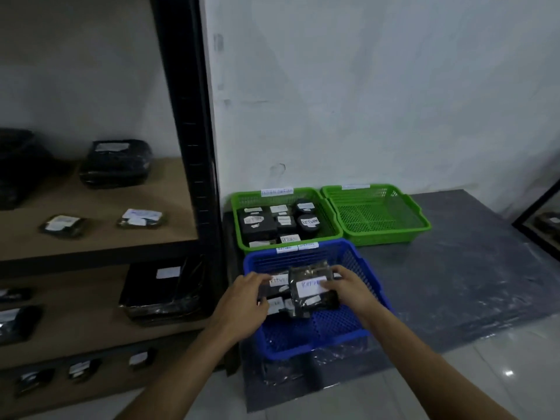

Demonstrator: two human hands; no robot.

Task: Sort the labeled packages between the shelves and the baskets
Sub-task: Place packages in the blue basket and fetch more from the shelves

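Both my hands reach into a blue basket [321, 331] on the floor. My right hand [348, 287] grips a black wrapped package with a white label [312, 291], tilted up above the basket's other packages. My left hand [245, 301] holds the left side of the black labeled packages [277, 281] lying in the basket. Behind it, a green basket [239, 204] holds several black packages marked RETURN [309, 222]. To its right stands a second green basket [378, 213] with nothing in it.
A black-framed shelf unit [194, 147] with wooden boards fills the left side and carries several black labeled packages [116, 163] on three levels. The baskets sit on a grey plastic sheet [469, 268] against a white wall. A dark frame [539, 219] leans at the right edge.
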